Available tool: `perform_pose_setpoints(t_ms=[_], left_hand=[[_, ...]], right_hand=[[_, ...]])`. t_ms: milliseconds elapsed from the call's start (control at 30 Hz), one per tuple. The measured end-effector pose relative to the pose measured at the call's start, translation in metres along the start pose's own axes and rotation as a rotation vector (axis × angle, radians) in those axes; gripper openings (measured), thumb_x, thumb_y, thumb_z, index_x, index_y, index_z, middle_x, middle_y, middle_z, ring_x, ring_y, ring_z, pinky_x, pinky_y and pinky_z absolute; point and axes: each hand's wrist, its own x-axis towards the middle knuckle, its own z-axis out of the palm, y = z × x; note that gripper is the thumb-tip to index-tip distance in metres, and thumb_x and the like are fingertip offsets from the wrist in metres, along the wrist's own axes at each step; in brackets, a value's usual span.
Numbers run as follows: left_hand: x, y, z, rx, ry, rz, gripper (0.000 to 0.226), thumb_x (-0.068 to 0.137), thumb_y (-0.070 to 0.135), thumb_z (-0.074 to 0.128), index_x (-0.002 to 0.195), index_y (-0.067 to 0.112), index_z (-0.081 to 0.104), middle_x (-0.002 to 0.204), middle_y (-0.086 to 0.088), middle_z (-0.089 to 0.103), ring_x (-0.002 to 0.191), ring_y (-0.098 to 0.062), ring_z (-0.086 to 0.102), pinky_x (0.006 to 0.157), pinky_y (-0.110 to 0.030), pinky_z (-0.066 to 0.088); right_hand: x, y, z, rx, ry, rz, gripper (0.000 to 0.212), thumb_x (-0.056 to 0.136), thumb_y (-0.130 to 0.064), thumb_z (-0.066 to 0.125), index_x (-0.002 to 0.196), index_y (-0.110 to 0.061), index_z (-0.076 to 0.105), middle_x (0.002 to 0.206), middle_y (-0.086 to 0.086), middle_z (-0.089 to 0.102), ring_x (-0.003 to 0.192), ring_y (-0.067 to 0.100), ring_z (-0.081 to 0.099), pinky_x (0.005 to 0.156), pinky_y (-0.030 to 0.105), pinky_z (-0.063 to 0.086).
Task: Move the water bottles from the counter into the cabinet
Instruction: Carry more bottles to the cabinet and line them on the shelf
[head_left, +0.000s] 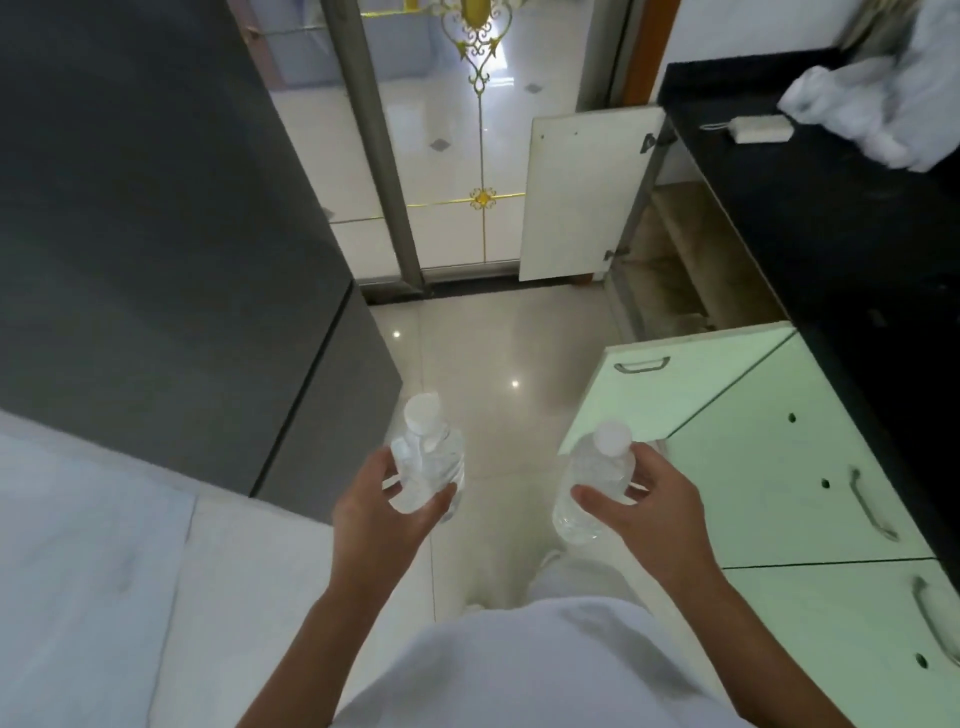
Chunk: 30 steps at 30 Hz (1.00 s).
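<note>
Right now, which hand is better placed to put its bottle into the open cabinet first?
Right. The right hand holds its bottle on the side of the open cabinet, under the black counter. The left hand and its bottle are farther across.

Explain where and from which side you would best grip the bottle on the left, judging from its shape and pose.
Probably grip the left bottle around its ridged clear body below the white cap, coming from its near side as the left hand does: it stands upright, and the narrow cap offers less hold.
</note>
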Motion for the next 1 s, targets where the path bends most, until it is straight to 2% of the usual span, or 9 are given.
perform_pose_setpoints(t_ms=[100,333,467,567,633,733,867,1000], left_hand=[[0.049,0.012,0.014,-0.018,-0.034,-0.019,0.057,0.067,0.051,0.088,0.115,0.034,0.060,0.107,0.020,0.072,0.098,-0.001,0.069,0.083,-0.023,0.055],[0.169,0.048,0.032,0.023,0.006,-0.027,0.053,0.067,0.050,0.088,0.106,0.046,0.053,0.101,0.027,0.067,0.095,0.005,0.065,0.078,-0.015,0.047],[0.226,0.063,0.026,-0.028,0.102,-0.059,0.059,0.064,0.060,0.083,0.112,0.037,0.058,0.101,0.027,0.068,0.092,0.008,0.066,0.078,-0.017,0.050],[0.261,0.068,0.020,-0.060,0.163,-0.066,0.061,0.063,0.063,0.079,0.112,0.031,0.061,0.100,0.023,0.071,0.090,0.011,0.067,0.075,-0.014,0.050],[0.289,0.067,0.016,-0.070,0.174,-0.073,0.059,0.064,0.063,0.079,0.110,0.030,0.061,0.100,0.022,0.072,0.090,0.007,0.069,0.077,-0.019,0.054],[0.342,0.063,0.014,-0.062,0.138,-0.069,0.058,0.063,0.065,0.078,0.107,0.032,0.061,0.098,0.022,0.073,0.088,0.006,0.070,0.075,-0.022,0.057],[0.431,0.064,0.018,-0.048,0.041,-0.003,0.058,0.064,0.061,0.078,0.111,0.032,0.058,0.103,0.020,0.070,0.091,0.001,0.069,0.073,-0.020,0.055],[0.517,0.075,0.028,-0.034,-0.105,0.061,0.059,0.068,0.049,0.087,0.116,0.038,0.056,0.107,0.022,0.065,0.095,0.001,0.066,0.073,-0.014,0.051]], right_hand=[[0.041,-0.005,0.003,0.016,0.021,0.009,0.045,0.063,-0.042,0.091,0.101,-0.040,0.067,0.096,-0.028,0.070,0.091,-0.001,0.069,0.086,0.034,0.059],[0.187,-0.039,0.020,0.006,-0.026,-0.019,0.050,0.061,-0.043,0.092,0.103,-0.040,0.066,0.094,-0.026,0.072,0.089,-0.003,0.069,0.082,0.034,0.060],[0.273,-0.075,0.037,-0.042,-0.121,-0.103,0.051,0.060,-0.047,0.092,0.103,-0.045,0.064,0.093,-0.028,0.071,0.089,-0.003,0.069,0.082,0.033,0.061],[0.322,-0.105,0.056,-0.070,-0.173,-0.166,0.054,0.063,-0.047,0.091,0.110,-0.041,0.063,0.099,-0.025,0.070,0.092,-0.001,0.068,0.082,0.032,0.060],[0.353,-0.121,0.068,-0.058,-0.175,-0.169,0.055,0.063,-0.044,0.092,0.111,-0.037,0.066,0.099,-0.021,0.073,0.091,0.000,0.069,0.082,0.033,0.060],[0.394,-0.137,0.086,-0.046,-0.160,-0.152,0.051,0.062,-0.042,0.092,0.107,-0.042,0.067,0.097,-0.022,0.073,0.091,-0.001,0.069,0.082,0.031,0.060],[0.442,-0.149,0.103,-0.051,-0.086,-0.124,0.047,0.062,-0.050,0.089,0.098,-0.057,0.060,0.095,-0.036,0.067,0.093,-0.007,0.066,0.079,0.024,0.059],[0.474,-0.157,0.105,-0.018,0.047,-0.002,0.048,0.063,-0.047,0.090,0.101,-0.051,0.060,0.100,-0.034,0.066,0.095,-0.003,0.066,0.080,0.023,0.058]])
